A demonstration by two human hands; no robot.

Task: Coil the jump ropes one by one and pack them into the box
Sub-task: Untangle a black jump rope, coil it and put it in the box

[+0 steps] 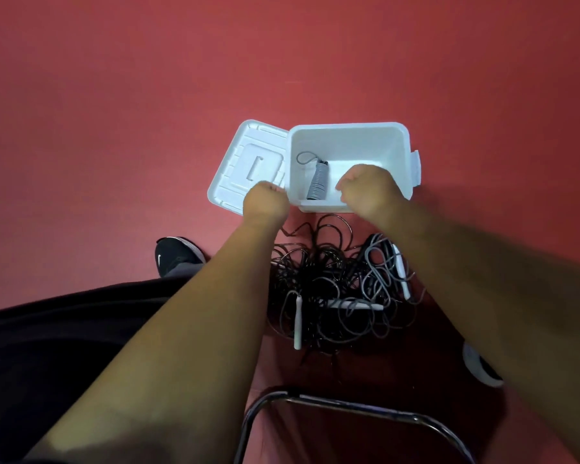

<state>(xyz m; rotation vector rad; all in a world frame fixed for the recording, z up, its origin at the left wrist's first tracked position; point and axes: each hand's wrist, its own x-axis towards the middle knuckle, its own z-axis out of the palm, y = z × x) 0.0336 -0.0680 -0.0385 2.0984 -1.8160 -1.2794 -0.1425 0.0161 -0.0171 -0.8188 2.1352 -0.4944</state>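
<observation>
A white plastic box (399, 152) stands open on the red floor, its hinged lid (248, 162) laid flat to its left. One coiled grey jump rope (317, 182) lies inside on the left. My left hand (265, 204) is curled at the box's near left corner, beside the lid. My right hand (369, 190), blurred, hovers curled over the box's near rim and inside. The fingers of both hands are hidden behind their backs, and I see nothing held. Below the box lies a tangled pile of black and grey jump ropes (335, 286) with white handles (297, 324).
A black shoe (176, 256) stands left of the pile and a white shoe tip (481, 366) shows at the right. A dark trouser leg (64, 329) fills the lower left. A dark metal chair frame (349, 406) curves across the bottom.
</observation>
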